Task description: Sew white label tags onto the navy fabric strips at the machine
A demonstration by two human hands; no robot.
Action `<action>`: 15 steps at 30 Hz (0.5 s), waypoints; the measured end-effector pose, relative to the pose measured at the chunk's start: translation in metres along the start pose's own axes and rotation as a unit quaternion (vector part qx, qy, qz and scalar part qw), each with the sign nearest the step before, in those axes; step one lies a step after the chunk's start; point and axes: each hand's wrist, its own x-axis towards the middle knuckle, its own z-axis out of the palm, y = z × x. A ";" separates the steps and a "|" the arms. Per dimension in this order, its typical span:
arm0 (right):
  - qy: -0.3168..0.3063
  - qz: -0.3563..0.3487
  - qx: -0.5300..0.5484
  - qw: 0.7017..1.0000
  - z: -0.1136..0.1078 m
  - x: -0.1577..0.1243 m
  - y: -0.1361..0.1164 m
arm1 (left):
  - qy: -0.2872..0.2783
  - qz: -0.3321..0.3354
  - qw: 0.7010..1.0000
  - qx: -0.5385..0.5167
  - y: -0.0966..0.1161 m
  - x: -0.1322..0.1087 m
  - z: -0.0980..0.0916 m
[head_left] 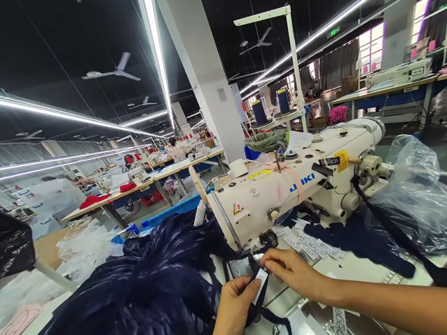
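Observation:
Near the needle area of the white sewing machine (266, 195), my left hand (237, 299) pinches a white label (261, 278) against a dark navy strap (266, 291). Fingers closed, my right hand (290, 269) holds the upper end of the label and strap, just in front of the presser foot. The strap hangs in a loop below my left hand. A large heap of navy fabric (141, 298) lies to the left of my hands. Several loose white labels (309, 243) are scattered on the machine bed behind my right hand.
Clear plastic bags (418, 195) lie at the right, beside navy fabric pieces (359, 241). Two dark thread cones (260, 113) stand behind the machine. A black plastic bag (3, 238) hangs at the far left. Work tables (149, 183) and a pillar are further back.

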 end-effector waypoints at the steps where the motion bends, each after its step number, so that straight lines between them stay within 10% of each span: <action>1: -0.008 0.006 0.012 1.000 0.000 0.001 0.001 | 0.002 0.002 1.000 0.000 -0.001 0.001 0.000; 15: -0.037 0.083 0.175 0.980 0.007 0.007 0.007 | 0.002 0.049 0.998 0.038 0.007 -0.001 0.001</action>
